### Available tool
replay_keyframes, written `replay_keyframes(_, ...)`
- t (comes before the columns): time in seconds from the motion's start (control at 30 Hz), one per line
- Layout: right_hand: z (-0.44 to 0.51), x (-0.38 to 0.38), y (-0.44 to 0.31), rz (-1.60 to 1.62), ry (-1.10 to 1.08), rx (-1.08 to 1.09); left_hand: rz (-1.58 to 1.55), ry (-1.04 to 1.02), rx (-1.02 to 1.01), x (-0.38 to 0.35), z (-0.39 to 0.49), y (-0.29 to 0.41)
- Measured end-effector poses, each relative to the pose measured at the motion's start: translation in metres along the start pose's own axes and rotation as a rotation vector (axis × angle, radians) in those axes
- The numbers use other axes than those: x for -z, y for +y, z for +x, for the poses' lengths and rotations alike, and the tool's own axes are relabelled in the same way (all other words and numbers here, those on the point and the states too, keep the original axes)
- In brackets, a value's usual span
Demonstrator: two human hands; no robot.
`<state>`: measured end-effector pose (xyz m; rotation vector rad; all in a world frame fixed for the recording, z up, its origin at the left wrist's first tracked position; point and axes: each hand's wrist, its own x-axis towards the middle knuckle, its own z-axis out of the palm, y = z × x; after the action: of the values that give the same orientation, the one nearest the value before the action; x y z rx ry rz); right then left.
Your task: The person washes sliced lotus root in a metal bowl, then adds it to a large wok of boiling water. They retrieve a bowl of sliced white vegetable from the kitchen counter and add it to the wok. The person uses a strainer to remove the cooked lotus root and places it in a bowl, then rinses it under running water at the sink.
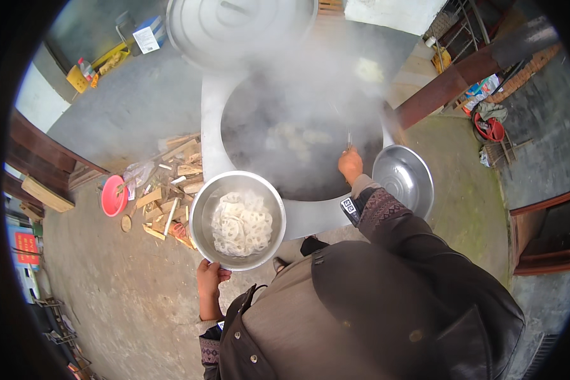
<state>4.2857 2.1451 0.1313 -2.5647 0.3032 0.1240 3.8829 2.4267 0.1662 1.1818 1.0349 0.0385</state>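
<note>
Sliced lotus root (242,224) fills the middle of a round metal basin (200,213) at the stove's front left corner. My left hand (211,280) grips this basin by its near rim. Over the right side of a large dark wok (313,190), my right hand (350,165) is closed around a metal handle (349,137). Steam hides the handle's far end, so the tool's kind is unclear. Pale pieces (297,137) show faintly through the steam inside the wok. Beside my right forearm sits a second, shiny metal basin (408,175).
A large round metal lid (240,28) stands behind the wok on the pale stove top (213,142). Split firewood (171,204) is heaped on the floor at left, near a pink plastic basin (114,195). A brown pipe (437,92) slants away at right. Steam blurs the back.
</note>
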Motion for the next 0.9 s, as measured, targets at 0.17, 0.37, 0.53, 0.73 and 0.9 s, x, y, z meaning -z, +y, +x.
replay_keyframes(0.17, -0.003, -0.047, 0.015, 0.221, -0.362, -0.171, 0.000, 0.005, 0.011, -0.001, -0.007, -0.001)
replay_keyframes(0.37, -0.017, -0.069, 0.008, 1.058, -1.104, -0.762, -0.024, 0.000, 0.039, 0.000, -0.012, -0.004)
replay_keyframes(0.53, -0.013, -0.069, 0.004, 1.299, -1.515, -0.799, -0.037, 0.005, 0.053, 0.001, -0.013, 0.000)
replay_keyframes(0.73, -0.030, -0.040, 0.013, 1.277, -1.512, -0.624, -0.028, -0.001, 0.046, 0.003, -0.011, 0.000)
replay_keyframes(0.9, -0.062, 0.032, 0.014, 1.135, -1.402, -0.375, -0.006, -0.030, 0.027, 0.006, -0.006, -0.003)
